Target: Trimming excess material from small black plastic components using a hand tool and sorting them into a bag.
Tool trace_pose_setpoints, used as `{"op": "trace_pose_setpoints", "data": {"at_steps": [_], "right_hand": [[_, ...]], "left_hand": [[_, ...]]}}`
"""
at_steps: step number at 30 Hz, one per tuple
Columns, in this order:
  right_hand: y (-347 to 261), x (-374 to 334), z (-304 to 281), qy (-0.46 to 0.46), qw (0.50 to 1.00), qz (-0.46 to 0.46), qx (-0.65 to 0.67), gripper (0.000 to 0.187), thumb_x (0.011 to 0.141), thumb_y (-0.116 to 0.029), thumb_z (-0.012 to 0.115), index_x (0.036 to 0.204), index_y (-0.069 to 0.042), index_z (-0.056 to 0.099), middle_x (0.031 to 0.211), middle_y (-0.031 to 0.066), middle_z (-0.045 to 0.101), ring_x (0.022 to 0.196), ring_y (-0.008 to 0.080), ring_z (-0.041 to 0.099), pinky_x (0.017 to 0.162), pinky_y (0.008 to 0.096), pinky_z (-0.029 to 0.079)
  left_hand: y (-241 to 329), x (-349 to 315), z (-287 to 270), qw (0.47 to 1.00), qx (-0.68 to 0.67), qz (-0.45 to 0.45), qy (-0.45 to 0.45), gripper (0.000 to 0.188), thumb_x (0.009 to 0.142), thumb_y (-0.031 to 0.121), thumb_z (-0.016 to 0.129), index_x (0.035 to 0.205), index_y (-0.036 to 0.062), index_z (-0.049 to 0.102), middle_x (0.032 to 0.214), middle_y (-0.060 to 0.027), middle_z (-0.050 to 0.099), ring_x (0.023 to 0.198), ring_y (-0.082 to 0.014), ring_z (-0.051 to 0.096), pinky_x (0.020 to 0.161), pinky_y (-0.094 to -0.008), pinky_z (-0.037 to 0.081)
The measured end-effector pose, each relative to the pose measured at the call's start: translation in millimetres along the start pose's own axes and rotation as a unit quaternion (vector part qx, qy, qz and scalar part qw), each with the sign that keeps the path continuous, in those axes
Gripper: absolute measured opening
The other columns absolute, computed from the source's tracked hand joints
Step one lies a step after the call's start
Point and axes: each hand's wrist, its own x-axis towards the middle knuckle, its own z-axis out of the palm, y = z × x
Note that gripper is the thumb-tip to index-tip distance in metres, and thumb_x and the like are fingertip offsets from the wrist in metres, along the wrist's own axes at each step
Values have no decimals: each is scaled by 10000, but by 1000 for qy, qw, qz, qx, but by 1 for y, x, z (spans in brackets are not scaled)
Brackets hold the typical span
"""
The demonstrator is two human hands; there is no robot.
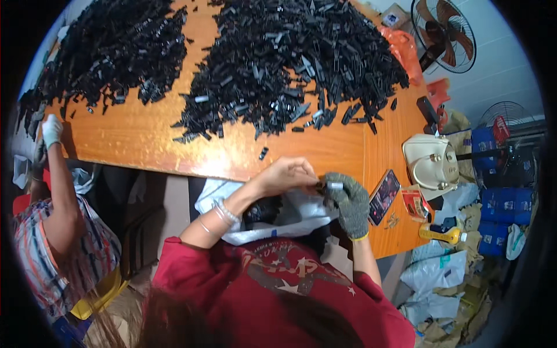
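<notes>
My left hand (289, 175), bare and with bangles at the wrist, is closed, its fingertips pinched together at the table's front edge. What they pinch is too small to make out. Beside it, my right hand (350, 206) wears a dark grey knitted glove and is closed around a small part with a silvery end (335, 186). The two hands nearly meet at this part. Below them a white sack (307, 215) lies open at my lap, with black pieces (264, 211) inside. A single small black part (263, 153) lies on the table ahead of my left hand.
Big heaps of small black parts (278, 69) cover the far side of the wooden table (145, 142). To the right are a phone (385, 197), a red packet (415, 204), a cream handbag (430, 163), a yellow bottle (444, 234) and a fan (444, 32). A co-worker's gloved hand (52, 130) is at left.
</notes>
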Motion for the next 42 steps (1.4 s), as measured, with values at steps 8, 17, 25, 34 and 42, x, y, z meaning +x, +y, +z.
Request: {"op": "trace_pose_setpoints", "data": {"at_steps": [8,17,25,34,42], "right_hand": [[8,-4,4,-77,993,-74,-55,254,876,-45,527,1104,-13,633,904,56,671,734,127,634,579,239,489],[20,-10,17,-136,963,-101,-212,306,816,-87,648,1118,-39,637,1025,134,658,932,245,620,844,345,487],[26,-23,7,-94,995,-7,22,211,867,-40,618,1071,4,645,897,63,667,671,100,579,615,251,495],[24,20,0,120,976,5,182,285,932,-174,550,1113,42,595,938,88,659,741,138,639,592,250,503],[25,51,5,59,990,-111,67,294,845,-41,572,1130,28,593,995,147,650,821,229,644,686,306,513]], "left_hand": [[-4,-20,10,976,-172,-119,55,122,876,73,632,940,-12,571,772,-133,665,613,-222,674,544,-284,556],[29,29,0,912,387,-30,130,306,771,171,720,633,-38,545,571,-155,555,587,-246,627,540,-381,444],[-14,153,-11,668,664,222,252,28,652,-21,589,632,-37,578,642,-236,568,526,-304,610,419,-383,441],[-24,109,1,717,566,288,288,99,776,40,575,719,-39,554,622,-197,571,553,-348,597,487,-377,462],[-32,64,5,766,512,284,264,79,828,59,576,870,-1,605,748,-160,593,628,-254,608,560,-352,481]]}}
